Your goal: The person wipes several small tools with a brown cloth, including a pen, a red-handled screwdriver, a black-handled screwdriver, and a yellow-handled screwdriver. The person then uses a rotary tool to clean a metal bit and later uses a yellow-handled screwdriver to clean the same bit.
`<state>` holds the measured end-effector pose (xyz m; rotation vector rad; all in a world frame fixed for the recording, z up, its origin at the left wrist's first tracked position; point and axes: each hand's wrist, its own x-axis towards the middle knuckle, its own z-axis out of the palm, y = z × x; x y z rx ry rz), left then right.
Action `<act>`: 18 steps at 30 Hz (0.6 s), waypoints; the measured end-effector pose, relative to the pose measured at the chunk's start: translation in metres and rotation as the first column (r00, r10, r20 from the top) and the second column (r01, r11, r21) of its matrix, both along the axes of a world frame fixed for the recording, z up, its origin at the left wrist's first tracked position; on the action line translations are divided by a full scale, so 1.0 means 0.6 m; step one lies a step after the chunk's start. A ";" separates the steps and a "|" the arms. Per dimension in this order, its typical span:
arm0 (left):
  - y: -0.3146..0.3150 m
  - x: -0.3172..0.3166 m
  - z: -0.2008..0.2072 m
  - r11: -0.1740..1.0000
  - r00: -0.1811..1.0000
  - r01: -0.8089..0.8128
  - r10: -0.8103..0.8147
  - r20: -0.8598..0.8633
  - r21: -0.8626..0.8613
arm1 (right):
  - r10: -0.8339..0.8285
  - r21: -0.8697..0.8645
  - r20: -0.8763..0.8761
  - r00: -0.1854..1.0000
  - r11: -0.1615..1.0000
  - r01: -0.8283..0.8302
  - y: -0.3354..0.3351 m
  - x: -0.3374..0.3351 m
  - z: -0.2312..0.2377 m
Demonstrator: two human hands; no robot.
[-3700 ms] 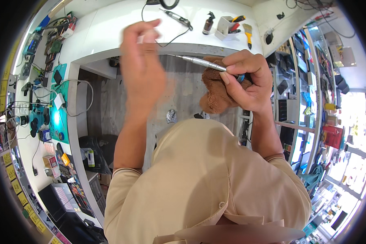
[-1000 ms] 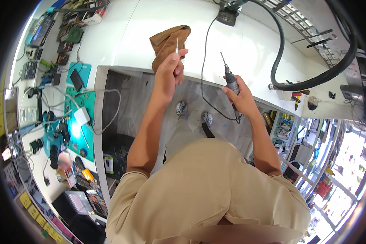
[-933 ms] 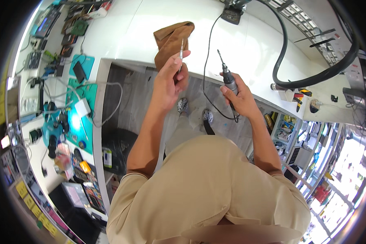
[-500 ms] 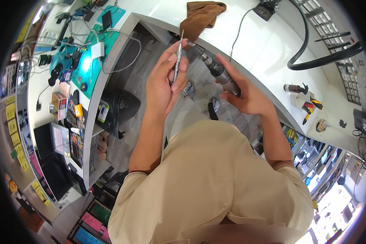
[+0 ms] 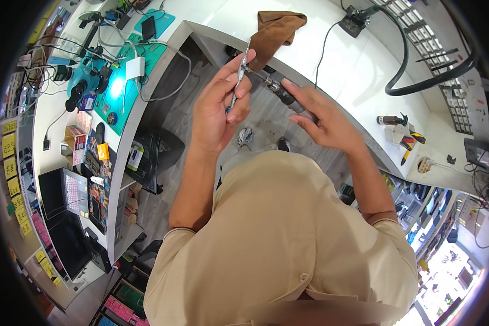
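Note:
My left hand [image 5: 212, 114] is closed around a slim silver pen-shaped tool [image 5: 240, 77] with a thin pointed tip and a blue end. Its tip points up and away from me. In my right hand [image 5: 331, 122] is a dark handheld rotary tool [image 5: 283, 95], a cylinder with a metal collar and a thin shaft. The shaft points left toward my left fingers; I cannot tell whether it touches the silver tool. Just beyond my left fingertips, a brown cloth [image 5: 280, 33] hangs over the edge of the white worktop.
The white worktop [image 5: 342, 65] curves ahead and to the right, with a thick black hose [image 5: 418, 87], a dark bottle [image 5: 388, 119] and yellow-black pliers [image 5: 406, 149]. A left bench bears a green mat [image 5: 141, 87], a microscope [image 5: 84, 81], looping cables and a laptop [image 5: 73, 190].
The view has shifted slightly. The rotary tool's rear body now sits deeper behind my right fingers. Both hands keep their tools.

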<state>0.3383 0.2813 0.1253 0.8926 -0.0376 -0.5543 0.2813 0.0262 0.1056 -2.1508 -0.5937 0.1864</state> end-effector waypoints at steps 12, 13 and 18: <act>0.054 0.029 -0.014 0.999 1.000 -0.010 0.009 -0.016 -0.041 | 0.043 0.087 -0.066 0.997 0.996 -0.037 0.054 0.017 0.011; 0.056 0.031 -0.014 0.999 1.000 -0.007 0.007 -0.012 -0.044 | 0.050 0.051 -0.112 0.992 0.998 -0.045 0.055 0.018 0.012; 0.064 0.036 -0.011 1.000 1.000 0.012 -0.012 -0.001 -0.024 | 0.027 0.041 0.027 0.999 0.999 -0.028 0.065 0.023 0.008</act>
